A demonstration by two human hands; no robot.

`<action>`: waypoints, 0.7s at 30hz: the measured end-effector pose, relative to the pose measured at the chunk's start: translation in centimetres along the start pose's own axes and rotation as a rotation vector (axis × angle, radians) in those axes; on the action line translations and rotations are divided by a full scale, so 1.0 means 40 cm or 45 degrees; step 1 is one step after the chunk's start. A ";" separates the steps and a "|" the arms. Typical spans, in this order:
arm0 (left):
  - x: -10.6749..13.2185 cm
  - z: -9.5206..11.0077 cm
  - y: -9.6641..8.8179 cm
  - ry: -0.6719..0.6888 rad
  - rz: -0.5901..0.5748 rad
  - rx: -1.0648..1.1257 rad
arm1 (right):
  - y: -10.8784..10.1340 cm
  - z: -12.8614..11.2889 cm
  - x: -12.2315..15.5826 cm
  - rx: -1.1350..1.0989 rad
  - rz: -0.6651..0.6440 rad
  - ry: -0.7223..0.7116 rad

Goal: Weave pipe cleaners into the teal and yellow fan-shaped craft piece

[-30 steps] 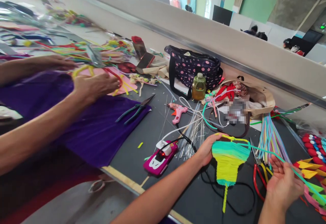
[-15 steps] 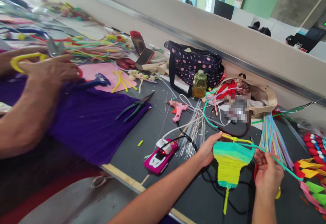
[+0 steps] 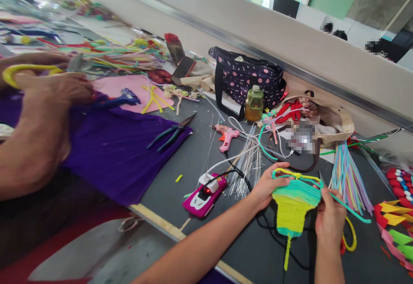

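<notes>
A yellow and teal pipe-cleaner piece (image 3: 291,213), wide at the top with a yellow stem below, is held up over the dark table. My left hand (image 3: 270,186) pinches its upper left corner, thumb in front. At the upper right corner, my right hand (image 3: 330,215) has its fingers closed on a teal pipe cleaner (image 3: 353,211), whose free end sticks out to the right. Teal and yellow strands run along the top edge between both hands. Partly hidden behind my right wrist lie scissors with a yellow and red handle (image 3: 351,236).
Left of my arm lie a purple power strip (image 3: 204,196), a pink glue gun (image 3: 227,137) and clear sticks. Pliers (image 3: 174,133) rest on purple cloth. Behind stand a bottle (image 3: 254,103) and a dotted bag (image 3: 248,75). A co-worker's hands (image 3: 54,86) hold yellow-handled scissors at left.
My right hand has moved left, close against the piece's right corner. The teal pipe cleaner now reaches across the top, and its free end has shifted left. My left thumb has come forward.
</notes>
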State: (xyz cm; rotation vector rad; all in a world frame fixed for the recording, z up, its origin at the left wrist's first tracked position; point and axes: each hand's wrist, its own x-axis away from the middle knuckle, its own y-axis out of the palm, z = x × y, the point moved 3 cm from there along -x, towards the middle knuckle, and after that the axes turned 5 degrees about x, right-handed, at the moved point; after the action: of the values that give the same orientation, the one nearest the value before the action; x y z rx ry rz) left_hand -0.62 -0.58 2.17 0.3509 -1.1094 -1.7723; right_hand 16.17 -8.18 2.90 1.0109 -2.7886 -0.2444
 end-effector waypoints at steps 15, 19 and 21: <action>-0.015 0.017 -0.034 0.614 0.166 -0.737 | 0.000 -0.006 0.011 0.023 0.091 -0.130; -0.011 0.031 -0.025 0.780 0.065 -1.160 | 0.004 -0.017 0.020 0.052 0.092 -0.253; -0.009 0.035 -0.021 0.766 0.036 -1.257 | 0.003 -0.020 0.024 0.069 0.098 -0.287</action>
State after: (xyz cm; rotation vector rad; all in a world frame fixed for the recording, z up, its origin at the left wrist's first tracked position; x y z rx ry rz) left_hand -1.87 0.54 2.18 0.2167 0.2187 -1.7878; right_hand 15.55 -8.77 3.80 0.9379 -3.0451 -0.2909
